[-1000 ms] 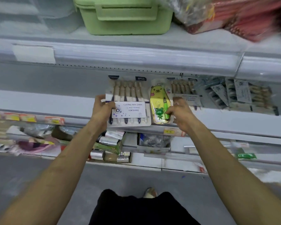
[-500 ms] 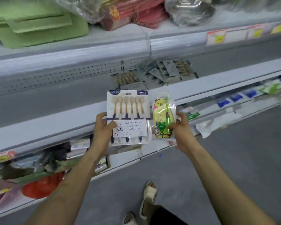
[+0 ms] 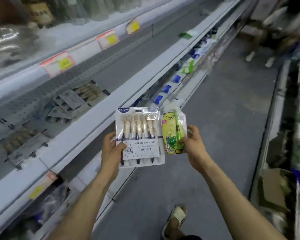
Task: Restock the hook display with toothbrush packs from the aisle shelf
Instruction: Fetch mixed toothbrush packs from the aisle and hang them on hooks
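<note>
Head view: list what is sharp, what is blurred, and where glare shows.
In the head view, the multi-brush pack and the yellow bear pack, gripped by the left hand and right hand, are sharp, the first's print legible; the shelves, price tags and far aisle smear with motion blur; glare sits on the bagged goods top left.

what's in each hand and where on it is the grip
Left hand holds the toothbrush multipack by its lower left edge, thumb on the front. Right hand holds the yellow bear toothbrush pack by its lower right side.
</note>
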`<state>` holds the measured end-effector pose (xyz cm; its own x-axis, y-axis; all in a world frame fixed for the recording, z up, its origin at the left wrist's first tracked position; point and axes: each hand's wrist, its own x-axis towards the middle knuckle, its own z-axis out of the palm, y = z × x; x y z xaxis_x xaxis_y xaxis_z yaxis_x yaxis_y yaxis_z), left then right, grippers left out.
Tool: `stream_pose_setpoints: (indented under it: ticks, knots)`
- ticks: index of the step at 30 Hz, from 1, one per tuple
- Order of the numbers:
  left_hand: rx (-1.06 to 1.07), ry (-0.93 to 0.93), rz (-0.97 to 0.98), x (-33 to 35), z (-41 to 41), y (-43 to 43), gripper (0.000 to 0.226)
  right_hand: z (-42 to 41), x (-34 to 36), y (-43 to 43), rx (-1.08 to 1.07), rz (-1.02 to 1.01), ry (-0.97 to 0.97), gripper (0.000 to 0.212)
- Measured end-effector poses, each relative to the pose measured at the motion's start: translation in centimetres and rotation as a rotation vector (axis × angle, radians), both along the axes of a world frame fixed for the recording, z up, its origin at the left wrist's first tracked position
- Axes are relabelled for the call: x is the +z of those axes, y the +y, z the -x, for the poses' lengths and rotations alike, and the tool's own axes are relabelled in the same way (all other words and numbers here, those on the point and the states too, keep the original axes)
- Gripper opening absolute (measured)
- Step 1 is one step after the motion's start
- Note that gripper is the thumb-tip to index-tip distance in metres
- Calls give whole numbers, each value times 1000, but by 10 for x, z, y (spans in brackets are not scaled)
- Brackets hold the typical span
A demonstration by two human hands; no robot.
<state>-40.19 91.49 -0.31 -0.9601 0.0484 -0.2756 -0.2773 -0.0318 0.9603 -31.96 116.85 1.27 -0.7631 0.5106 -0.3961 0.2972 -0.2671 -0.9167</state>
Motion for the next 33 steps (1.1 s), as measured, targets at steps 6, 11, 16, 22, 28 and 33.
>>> stream_pose_setpoints:
  ticks: [6, 11, 16, 22, 28, 33]
  knots:
    - [-172, 27, 13, 12, 42, 188, 49, -7, 3, 162, -114, -29, 34, 60]
    - [-298, 20, 17, 30, 70, 315, 51, -12, 14, 270, -262, -5, 64, 61]
    - [-376, 14, -29, 37, 119, 431, 54, 6, 11, 364, -431, 14, 77, 61]
    - [-538, 15, -51, 25, 205, 574, 56, 67, -2, 475, -613, 28, 130, 48]
    - [-724, 47, -66, 40, 307, 723, 60, 160, 33, 595, -752, -62, 117, 46]
    - [-882, 88, -64, 64, 375, 849, 64, 203, 70, 689, -875, -171, 128, 44]
